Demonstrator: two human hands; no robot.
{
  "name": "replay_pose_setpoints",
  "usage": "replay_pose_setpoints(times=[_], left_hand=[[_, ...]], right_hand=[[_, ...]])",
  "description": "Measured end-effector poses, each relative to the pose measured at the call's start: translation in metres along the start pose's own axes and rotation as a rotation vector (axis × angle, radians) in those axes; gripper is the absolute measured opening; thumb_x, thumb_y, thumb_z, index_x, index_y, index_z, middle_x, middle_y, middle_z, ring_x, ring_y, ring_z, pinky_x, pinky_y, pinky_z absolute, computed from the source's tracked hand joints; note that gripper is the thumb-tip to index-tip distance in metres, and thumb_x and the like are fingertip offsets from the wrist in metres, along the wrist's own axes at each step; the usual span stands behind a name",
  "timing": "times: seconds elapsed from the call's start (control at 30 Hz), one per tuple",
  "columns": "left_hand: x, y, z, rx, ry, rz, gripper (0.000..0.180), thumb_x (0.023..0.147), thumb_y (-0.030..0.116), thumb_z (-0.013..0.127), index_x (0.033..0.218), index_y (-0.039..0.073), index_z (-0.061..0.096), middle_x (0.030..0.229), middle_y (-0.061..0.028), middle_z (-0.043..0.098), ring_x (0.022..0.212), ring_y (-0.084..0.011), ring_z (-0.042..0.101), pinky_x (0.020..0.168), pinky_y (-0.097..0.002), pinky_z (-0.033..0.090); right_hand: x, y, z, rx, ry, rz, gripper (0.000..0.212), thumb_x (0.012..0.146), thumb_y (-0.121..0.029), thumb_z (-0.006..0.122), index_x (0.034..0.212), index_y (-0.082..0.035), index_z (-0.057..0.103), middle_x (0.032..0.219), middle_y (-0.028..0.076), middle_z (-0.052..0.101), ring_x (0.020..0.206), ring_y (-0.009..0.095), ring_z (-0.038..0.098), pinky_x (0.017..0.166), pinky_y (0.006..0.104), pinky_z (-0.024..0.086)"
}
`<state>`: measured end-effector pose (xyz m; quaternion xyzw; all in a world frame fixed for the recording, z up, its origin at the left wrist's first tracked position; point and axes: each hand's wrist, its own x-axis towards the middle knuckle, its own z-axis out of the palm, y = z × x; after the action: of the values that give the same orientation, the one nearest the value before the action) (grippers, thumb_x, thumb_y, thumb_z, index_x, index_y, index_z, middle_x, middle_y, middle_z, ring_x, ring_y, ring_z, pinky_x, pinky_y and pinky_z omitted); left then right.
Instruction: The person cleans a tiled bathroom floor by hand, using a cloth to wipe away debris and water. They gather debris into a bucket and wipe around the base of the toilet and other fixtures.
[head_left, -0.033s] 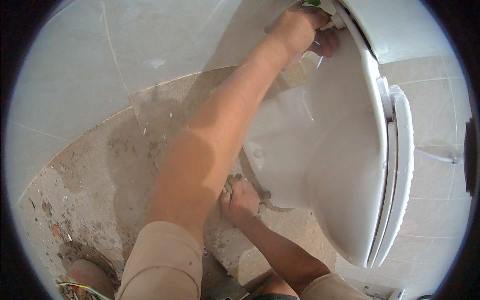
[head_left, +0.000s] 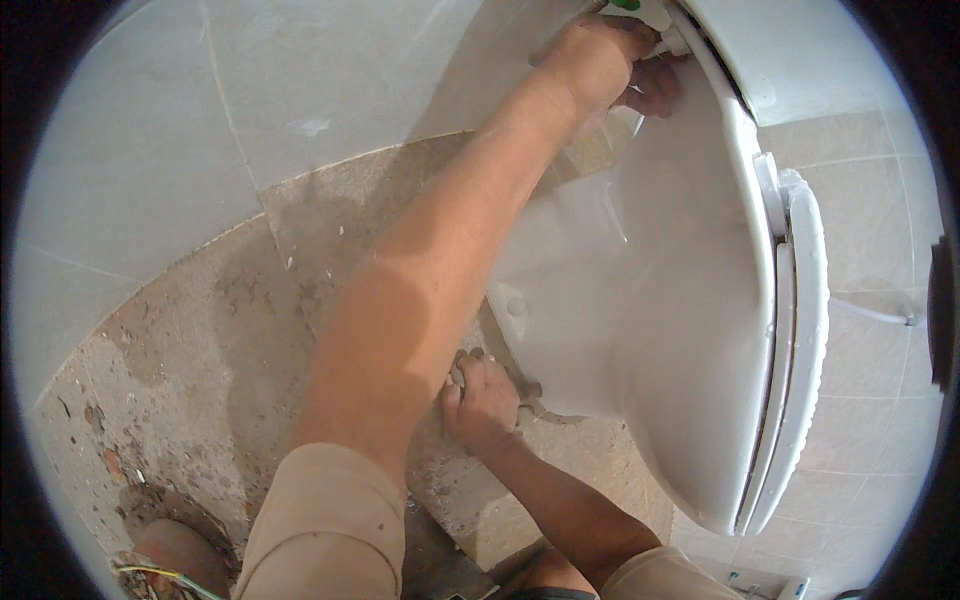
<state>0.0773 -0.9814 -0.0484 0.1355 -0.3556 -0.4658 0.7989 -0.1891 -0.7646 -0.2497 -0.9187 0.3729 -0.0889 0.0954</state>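
Note:
A white toilet (head_left: 690, 290) takes up the middle right, its foot on the tiled floor. My left hand (head_left: 625, 65) reaches far up beneath the rear of the toilet, by the wall. Its fingers are curled around a small white plastic fitting (head_left: 672, 42) there, partly hidden by the hand. Low beside the toilet's foot, my right hand (head_left: 482, 402) rests near the floor with bent fingers. It closes around a greyish thing whose kind I cannot make out; a stubby end (head_left: 532, 389) shows just right of the fingers.
A tiled wall (head_left: 330, 70) rises at the upper left. Dirt and rubble (head_left: 150, 370) lie over the floor at left. A reddish-brown pipe end (head_left: 180, 555) and a yellow-green wire (head_left: 165, 572) are at lower left. A thin white hose (head_left: 865, 312) runs at far right.
The fingers of my left hand have shifted very slightly at the white fitting. My right hand and the toilet look the same.

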Motion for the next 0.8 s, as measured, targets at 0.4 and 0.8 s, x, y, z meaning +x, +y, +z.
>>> replay_pose_setpoints(times=[0.4,0.8], left_hand=[[-0.036,0.002,0.015,-0.376,0.240,-0.021,0.058,0.103,0.023,0.028,0.137,-0.022,0.044,0.121,-0.0416,0.060,0.109,-0.0461,0.067,0.100,-0.0502,0.057],[-0.048,0.006,0.013,-0.326,0.170,0.020,0.065,0.102,0.026,0.024,0.141,-0.023,0.040,0.127,-0.0427,0.056,0.118,-0.0461,0.064,0.110,-0.0498,0.052]], right_hand=[[0.000,0.001,-0.002,0.006,-0.061,0.038,0.040,0.086,-0.019,0.068,0.123,-0.006,0.061,0.124,0.024,0.065,0.107,0.042,0.065,0.093,0.0493,0.054],[-0.002,0.001,0.000,-0.005,-0.076,0.050,0.040,0.086,-0.019,0.067,0.123,-0.005,0.060,0.118,0.023,0.063,0.105,0.042,0.064,0.094,0.0503,0.053]])
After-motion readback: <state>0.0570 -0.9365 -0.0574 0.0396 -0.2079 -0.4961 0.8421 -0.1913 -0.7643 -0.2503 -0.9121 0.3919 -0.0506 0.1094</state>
